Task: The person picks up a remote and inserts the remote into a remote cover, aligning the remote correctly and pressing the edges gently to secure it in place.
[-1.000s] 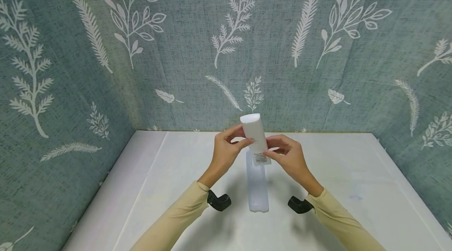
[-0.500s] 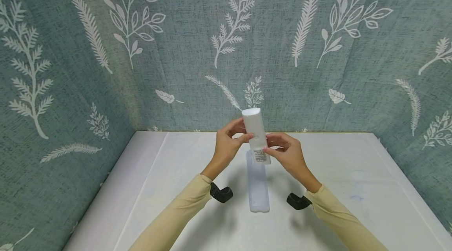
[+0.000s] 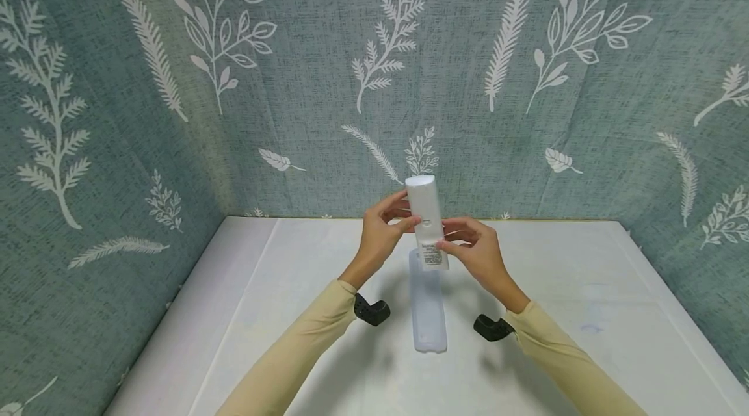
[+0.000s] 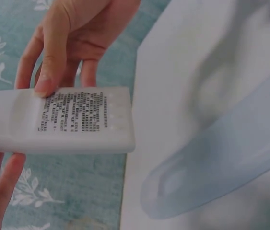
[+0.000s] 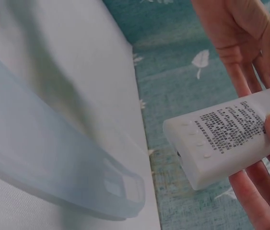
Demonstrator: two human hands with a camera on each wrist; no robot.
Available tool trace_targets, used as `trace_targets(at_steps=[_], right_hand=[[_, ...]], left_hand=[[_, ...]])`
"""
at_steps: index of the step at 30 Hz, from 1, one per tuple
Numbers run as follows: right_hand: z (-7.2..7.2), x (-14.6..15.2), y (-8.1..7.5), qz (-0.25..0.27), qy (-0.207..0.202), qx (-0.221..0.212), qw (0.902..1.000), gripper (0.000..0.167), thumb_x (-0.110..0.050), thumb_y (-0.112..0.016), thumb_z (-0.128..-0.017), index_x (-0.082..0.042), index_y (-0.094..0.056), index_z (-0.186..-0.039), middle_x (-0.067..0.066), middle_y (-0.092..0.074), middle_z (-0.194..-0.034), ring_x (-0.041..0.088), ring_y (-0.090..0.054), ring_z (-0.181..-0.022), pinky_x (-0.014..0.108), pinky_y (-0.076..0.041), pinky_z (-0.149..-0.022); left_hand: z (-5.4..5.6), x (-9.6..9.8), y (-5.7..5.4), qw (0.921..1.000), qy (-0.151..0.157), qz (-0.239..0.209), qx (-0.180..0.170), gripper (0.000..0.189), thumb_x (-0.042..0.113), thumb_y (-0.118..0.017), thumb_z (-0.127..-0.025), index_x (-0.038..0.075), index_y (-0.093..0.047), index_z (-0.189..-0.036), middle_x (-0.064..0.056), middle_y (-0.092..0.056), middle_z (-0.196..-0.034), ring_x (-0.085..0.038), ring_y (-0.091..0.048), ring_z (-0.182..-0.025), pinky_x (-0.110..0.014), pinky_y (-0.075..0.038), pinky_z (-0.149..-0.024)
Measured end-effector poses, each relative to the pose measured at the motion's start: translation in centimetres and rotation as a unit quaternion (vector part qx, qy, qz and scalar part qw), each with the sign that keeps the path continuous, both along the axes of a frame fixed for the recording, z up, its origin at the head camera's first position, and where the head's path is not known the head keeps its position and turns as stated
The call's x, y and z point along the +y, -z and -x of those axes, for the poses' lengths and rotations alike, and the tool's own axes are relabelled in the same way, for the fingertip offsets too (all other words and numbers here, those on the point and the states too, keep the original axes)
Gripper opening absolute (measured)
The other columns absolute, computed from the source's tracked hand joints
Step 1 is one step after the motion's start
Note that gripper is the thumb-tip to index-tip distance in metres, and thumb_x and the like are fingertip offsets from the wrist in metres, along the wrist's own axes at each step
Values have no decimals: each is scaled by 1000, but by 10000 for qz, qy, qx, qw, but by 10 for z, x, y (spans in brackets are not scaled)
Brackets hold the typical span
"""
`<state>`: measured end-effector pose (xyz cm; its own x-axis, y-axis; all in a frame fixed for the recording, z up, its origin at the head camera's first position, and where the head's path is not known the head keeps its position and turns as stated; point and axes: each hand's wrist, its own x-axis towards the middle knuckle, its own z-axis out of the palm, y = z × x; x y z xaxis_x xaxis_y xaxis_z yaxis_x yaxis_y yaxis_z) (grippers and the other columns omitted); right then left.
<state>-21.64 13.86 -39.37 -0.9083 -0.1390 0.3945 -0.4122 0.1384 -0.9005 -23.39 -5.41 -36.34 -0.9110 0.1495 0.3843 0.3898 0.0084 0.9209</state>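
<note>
A white remote control (image 3: pixel 427 218) is held up in the air between both hands, its back with a printed label facing the head camera. My left hand (image 3: pixel 380 227) grips its left edge higher up, thumb by the small latch mark. The right hand (image 3: pixel 476 253) pinches the lower right edge, its thumb at the label, as the right wrist view shows the remote control (image 5: pixel 230 134) up close. Below and behind it in the head view, a long translucent bluish sleeve (image 3: pixel 428 312) lies on the white table. The front of the remote control is hidden.
The white table (image 3: pixel 292 338) reaches back to a green cloth wall (image 3: pixel 316 78) with white leaf patterns, and similar cloth stands at both sides. Black curved pieces stick out at the left wrist (image 3: pixel 372 311) and right wrist (image 3: pixel 493 328).
The remote control has risen slightly and stands more upright, its back turned more toward the head camera. My left hand has shifted a little up and right; the sleeve stays put.
</note>
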Motion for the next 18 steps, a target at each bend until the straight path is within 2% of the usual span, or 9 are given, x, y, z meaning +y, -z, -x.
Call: trace_targets(at_steps=[5, 13, 18], right_hand=[[7, 0, 7, 82, 20, -81, 9999, 35, 4, -73, -79, 7, -61, -112, 26, -63, -103, 42, -63, -90, 28, -58, -68], [27, 4, 34, 214, 130, -19, 9997, 36, -4, -77, -77, 1, -64, -110, 19, -65, -101, 23, -66, -83, 32, -59, -68], [30, 4, 39, 248, 136, -79, 9996, 36, -3, -77, -77, 2, -64, -111, 21, -64, -101, 25, -66, -83, 32, -59, -66]], left_hand=[[4, 0, 2, 10000, -15, -3, -34, 52, -4, -68, -83, -3, -51, -133, -27, -61, -108, -41, -61, -97, -34, -59, -72], [12, 3, 8, 9999, -59, 47, -88, 52, -4, -68, -84, -3, -51, -133, -27, -59, -109, -41, -61, -96, -36, -59, -72], [29, 4, 29, 9999, -62, 52, -122, 54, -1, -69, -83, 0, -50, -134, -26, -59, -111, -40, -61, -97, -36, -59, -71]])
